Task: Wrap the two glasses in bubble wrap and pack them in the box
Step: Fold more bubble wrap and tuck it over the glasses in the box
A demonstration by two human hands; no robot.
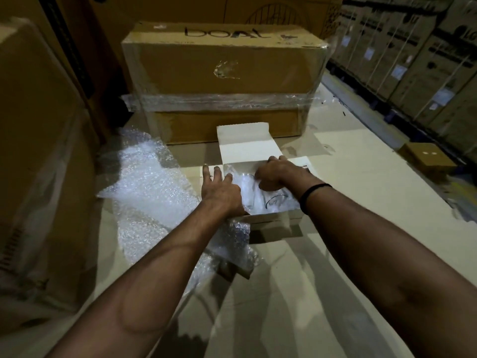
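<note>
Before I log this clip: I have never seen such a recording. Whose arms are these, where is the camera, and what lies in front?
No machine here: a person works with bare hands, and the one camera sits on their head, looking forward and down, so the arms reaching in from below are their own. The left hand rests straight fingers on the left edge of a small open white box. The right hand, a black band at its wrist, bends its fingers onto bubble-wrapped glassware inside the box; grip or mere press, I cannot tell. Loose bubble wrap lies left of the box, and a large taped carton stands behind it.
</note>
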